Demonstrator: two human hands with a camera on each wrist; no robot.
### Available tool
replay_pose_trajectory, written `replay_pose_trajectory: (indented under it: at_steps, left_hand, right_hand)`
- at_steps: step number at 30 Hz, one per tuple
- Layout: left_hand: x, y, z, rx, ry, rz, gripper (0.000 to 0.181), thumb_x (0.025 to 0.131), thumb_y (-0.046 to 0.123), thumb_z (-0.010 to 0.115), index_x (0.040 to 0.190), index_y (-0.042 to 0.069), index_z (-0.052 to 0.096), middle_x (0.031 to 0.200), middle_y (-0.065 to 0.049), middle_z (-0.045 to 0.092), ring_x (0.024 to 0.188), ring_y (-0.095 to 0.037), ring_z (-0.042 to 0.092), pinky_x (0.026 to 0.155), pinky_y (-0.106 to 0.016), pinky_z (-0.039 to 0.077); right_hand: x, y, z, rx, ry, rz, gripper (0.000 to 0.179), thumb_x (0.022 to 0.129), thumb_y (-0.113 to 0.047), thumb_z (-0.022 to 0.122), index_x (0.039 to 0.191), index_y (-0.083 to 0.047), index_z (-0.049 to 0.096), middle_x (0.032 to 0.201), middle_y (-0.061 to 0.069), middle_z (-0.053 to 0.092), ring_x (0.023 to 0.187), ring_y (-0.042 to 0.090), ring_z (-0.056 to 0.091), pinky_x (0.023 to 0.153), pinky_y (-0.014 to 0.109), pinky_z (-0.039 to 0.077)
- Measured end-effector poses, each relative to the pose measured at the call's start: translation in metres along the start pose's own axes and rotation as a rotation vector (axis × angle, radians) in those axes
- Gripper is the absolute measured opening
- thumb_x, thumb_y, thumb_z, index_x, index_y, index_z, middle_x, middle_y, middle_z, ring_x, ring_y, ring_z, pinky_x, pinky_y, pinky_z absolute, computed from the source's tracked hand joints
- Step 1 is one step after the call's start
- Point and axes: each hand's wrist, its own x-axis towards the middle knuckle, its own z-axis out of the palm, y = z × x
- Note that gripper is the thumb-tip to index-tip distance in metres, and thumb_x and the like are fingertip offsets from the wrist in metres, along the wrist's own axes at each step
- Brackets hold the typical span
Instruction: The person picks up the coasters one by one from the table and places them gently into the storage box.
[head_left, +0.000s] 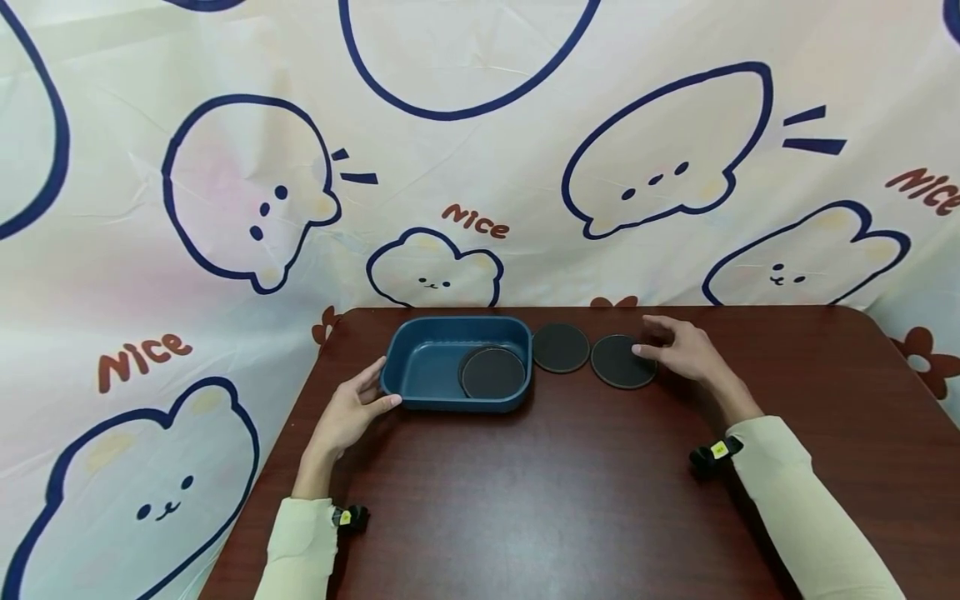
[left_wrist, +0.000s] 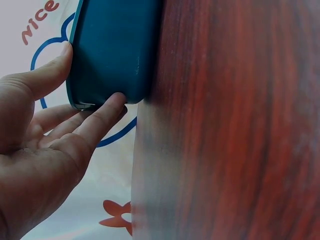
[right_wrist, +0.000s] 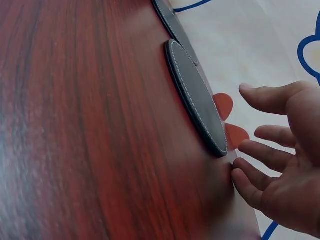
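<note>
A rectangular blue tray (head_left: 427,405) with raised walls stands near the back of the table. My left hand (head_left: 348,414) touches its left end, the thumb at the near corner and the other fingers spread along the end wall (left_wrist: 110,60). Inside the tray, at its right, lie round black coasters (head_left: 492,373) that look stacked; their number cannot be told. Two more coasters lie flat to its right, a left one (head_left: 560,347) and a right one (head_left: 623,362) with a stitched edge. Over the right one's right edge hovers my right hand (head_left: 678,350), thumb and fingers apart, holding nothing.
The dark brown wooden table (head_left: 525,500) ends just behind the tray and coasters. A white cloth (head_left: 525,167) with cartoon drawings hangs behind it and on the left. Each wrist carries a small black camera, a left one (head_left: 350,518) and a right one (head_left: 716,456).
</note>
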Motion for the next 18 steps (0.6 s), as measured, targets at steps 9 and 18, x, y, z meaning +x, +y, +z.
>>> replay_pose_trajectory:
  at_steps: [9, 18]
  left_hand:
    - [0.001, -0.001, 0.000, 0.001, 0.003, -0.009, 0.081, 0.105, 0.016, 0.071, 0.172, 0.016, 0.026, 0.171, -0.022, 0.040, 0.152, -0.040, 0.049, 0.110, -0.046, 0.056]
    - [0.000, -0.001, 0.000, 0.001, 0.006, -0.010, 0.081, 0.105, 0.016, 0.071, 0.172, 0.016, 0.026, 0.170, -0.022, 0.040, 0.152, -0.040, 0.050, 0.110, -0.047, 0.055]
  right_hand:
    - [0.002, 0.002, 0.012, -0.053, -0.012, -0.058, 0.081, 0.099, -0.038, 0.078, 0.162, 0.001, 0.044, 0.158, 0.031, 0.052, 0.148, 0.051, 0.047, 0.119, 0.069, 0.040]
    - [0.004, -0.001, 0.019, -0.052, -0.003, -0.076, 0.078, 0.092, -0.021, 0.086, 0.156, 0.004, 0.049, 0.153, 0.034, 0.055, 0.143, 0.052, 0.049, 0.118, 0.070, 0.038]
